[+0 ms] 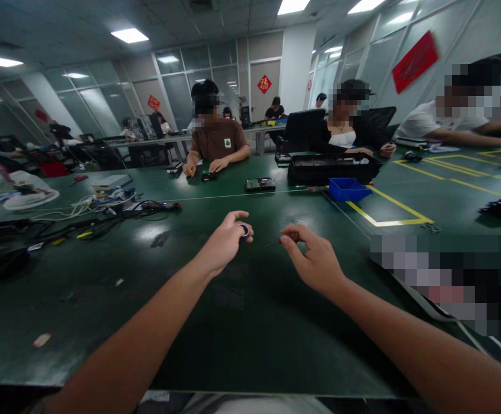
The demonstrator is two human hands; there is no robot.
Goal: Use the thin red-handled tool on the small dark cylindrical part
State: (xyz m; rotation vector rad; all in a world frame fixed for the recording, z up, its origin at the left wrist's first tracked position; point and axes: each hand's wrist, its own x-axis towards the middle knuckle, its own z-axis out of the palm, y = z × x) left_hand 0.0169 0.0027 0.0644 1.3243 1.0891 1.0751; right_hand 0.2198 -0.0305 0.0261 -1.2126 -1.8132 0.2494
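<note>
Above the green table (250,333), my left hand (227,244) is closed on a small round piece (245,230), dark with a pale silvery rim. Its exact kind is too small to make out. Opposite it, my right hand (317,259) grips a screwdriver (292,236) by its brownish-red handle, with the thin shaft pointing left toward my left hand. Shaft and round piece are apart. Beyond both hands lies a hard drive (259,184) with a green circuit board on its upper side.
Ahead to the right stand a blue bin (349,190) and a long black tray (332,171). Tangled cables (104,215) lie on the left. A co-worker (220,141) across the table handles a small dark device (209,176). A blurred-out object (440,282) is near my right forearm.
</note>
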